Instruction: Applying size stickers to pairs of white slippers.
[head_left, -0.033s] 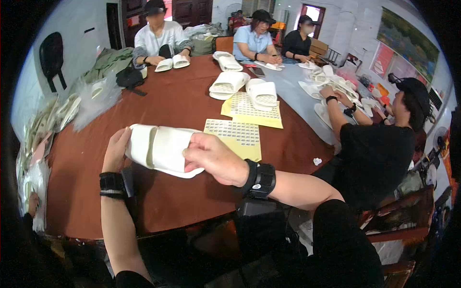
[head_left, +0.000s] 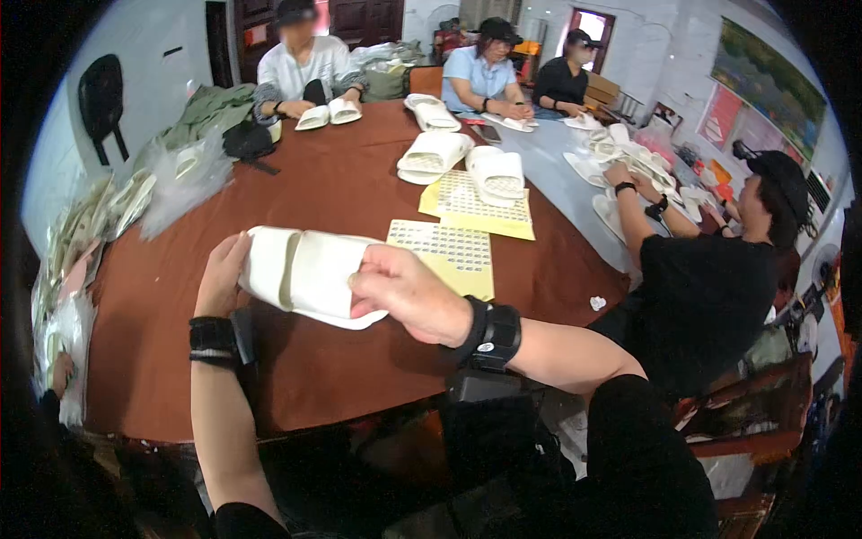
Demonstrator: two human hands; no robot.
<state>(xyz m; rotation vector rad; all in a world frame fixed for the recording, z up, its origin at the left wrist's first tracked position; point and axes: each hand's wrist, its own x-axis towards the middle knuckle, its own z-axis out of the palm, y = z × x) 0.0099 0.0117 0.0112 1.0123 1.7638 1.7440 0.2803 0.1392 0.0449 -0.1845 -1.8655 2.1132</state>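
White slides [head_left: 328,269], apparently paired, over brown tabletop [head_left: 341,386].
I see left hand [head_left: 221,275] and right hand [head_left: 420,295], fingers pinched onto opposite ends; loosening either grip could drop them.

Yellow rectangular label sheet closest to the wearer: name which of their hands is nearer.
Right. The right hand overlaps the sheet at its lower left in view; the left hand is farther left, holding the white wide-strapped slipper.

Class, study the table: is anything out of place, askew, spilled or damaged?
Yes: a crumpled white scrap lies by the right edge of the table, apart from the yellow sheets, and looks like litter. The held slipper shows no visible damage.
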